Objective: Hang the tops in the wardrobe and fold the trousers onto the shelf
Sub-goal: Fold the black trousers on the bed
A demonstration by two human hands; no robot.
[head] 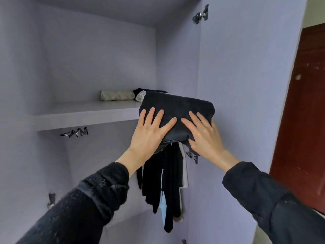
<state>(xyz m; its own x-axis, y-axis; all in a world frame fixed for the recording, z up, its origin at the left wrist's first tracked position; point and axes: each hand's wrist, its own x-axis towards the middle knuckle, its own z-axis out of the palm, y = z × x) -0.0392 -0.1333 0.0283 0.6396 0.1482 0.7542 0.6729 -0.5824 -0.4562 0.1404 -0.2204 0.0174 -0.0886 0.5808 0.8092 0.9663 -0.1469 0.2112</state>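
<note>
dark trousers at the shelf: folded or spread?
Folded. The dark denim trousers form a compact bundle, far end at the lilac shelf edge, left hand and right hand flat on it.

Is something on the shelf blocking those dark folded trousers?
Partly: a dark folded garment with a white label sits right behind the folded trousers on the shelf. The beige roll lies further left.

Single head view, close, angled up into wardrobe point(98, 50) at shelf point(84, 113) height.
</note>
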